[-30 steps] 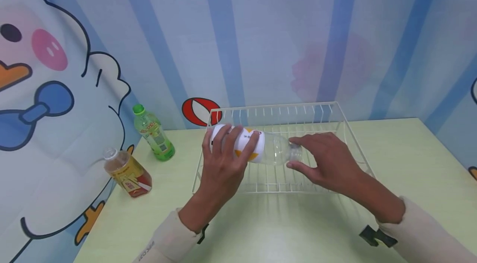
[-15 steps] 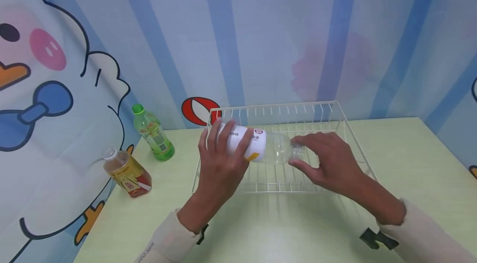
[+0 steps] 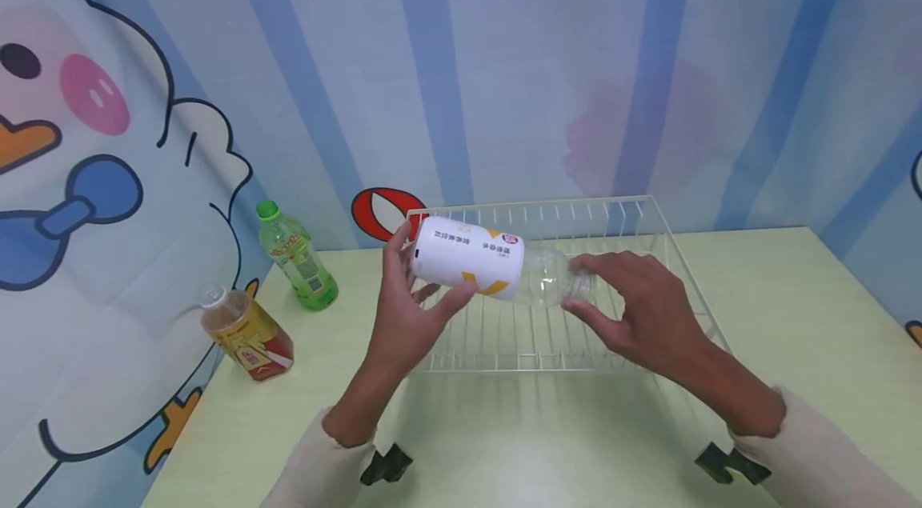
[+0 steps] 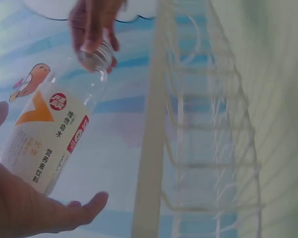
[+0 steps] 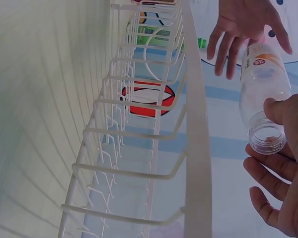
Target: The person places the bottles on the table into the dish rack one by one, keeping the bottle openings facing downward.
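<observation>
A clear plastic bottle (image 3: pixel 471 256) with a white and orange label lies nearly level in the air over a white wire rack. Its threaded mouth (image 5: pixel 266 140) is uncapped in the right wrist view, and the clear plastic looks hollow. My right hand (image 3: pixel 641 308) pinches the neck between thumb and fingers. At the base end, my left hand (image 3: pixel 406 312) has its fingers spread and fairly straight, the thumb close to the label's lower edge. Part of the left fingers is hidden behind the bottle in the head view. The left palm (image 5: pixel 246 20) faces the base.
The white wire rack (image 3: pixel 533 370) stands on the pale table (image 3: pixel 792 308) beneath the hands. To the left are a green-capped bottle (image 3: pixel 298 260) and a bottle with brown liquid (image 3: pixel 248 336). A printed cloth backdrop (image 3: pixel 533 92) rises behind the table.
My left hand has come off its grip over the label and turned, fingers now beneath and behind the bottle. The label has rotated, and the bottle's base has risen slightly. The right hand keeps its pinch.
</observation>
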{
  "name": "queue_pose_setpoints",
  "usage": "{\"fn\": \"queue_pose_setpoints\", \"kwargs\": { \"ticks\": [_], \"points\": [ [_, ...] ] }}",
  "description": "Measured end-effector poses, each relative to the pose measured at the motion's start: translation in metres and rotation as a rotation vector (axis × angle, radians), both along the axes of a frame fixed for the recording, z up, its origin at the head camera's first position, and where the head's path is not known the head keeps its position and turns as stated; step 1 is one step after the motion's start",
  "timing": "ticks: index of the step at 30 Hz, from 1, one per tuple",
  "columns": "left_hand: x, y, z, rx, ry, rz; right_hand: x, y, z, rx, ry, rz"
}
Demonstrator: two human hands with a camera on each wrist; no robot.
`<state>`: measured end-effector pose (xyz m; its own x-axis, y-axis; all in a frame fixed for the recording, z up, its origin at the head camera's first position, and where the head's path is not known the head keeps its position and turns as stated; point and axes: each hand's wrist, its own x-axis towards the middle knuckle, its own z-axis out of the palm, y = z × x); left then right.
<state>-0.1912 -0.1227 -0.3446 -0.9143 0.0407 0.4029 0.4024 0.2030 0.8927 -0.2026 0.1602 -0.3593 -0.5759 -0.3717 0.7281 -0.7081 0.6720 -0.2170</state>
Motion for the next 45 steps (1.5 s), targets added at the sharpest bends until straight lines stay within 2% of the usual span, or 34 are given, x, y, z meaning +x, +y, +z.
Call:
{"fn": "queue_pose_setpoints", "kwargs": {
  "ticks": [2,5,10,19,25,31,35,40,45],
  "points": [
    [0.000,-0.001,0.002,0.136,-0.116,-0.076,0.000,0.000,0.000,-0.005,-0.003,0.000],
    [-0.001,-0.002,0.001,0.277,-0.200,-0.166,0.000,-0.001,0.000,-0.015,0.002,0.004],
    [-0.003,-0.001,-0.003,0.362,-0.183,-0.253,0.000,-0.003,-0.002,-0.039,0.024,0.013],
    [-0.002,0.002,-0.005,0.404,-0.150,-0.288,0.001,-0.004,-0.005,-0.058,0.011,0.032],
    [-0.003,0.001,-0.005,0.398,-0.132,-0.288,0.003,-0.005,-0.008,-0.041,-0.023,0.025],
    [-0.003,0.000,-0.004,0.367,-0.119,-0.249,0.003,-0.002,-0.012,-0.028,-0.021,0.023],
    [-0.002,-0.005,-0.002,0.332,-0.109,-0.229,0.004,0.008,-0.017,-0.018,-0.045,-0.049],
    [-0.002,-0.014,0.001,0.263,-0.084,-0.239,0.002,0.027,-0.024,0.028,-0.061,-0.161],
    [-0.003,-0.020,0.002,0.206,-0.066,-0.238,0.003,0.047,-0.031,0.099,-0.124,-0.249]
  ]
}}
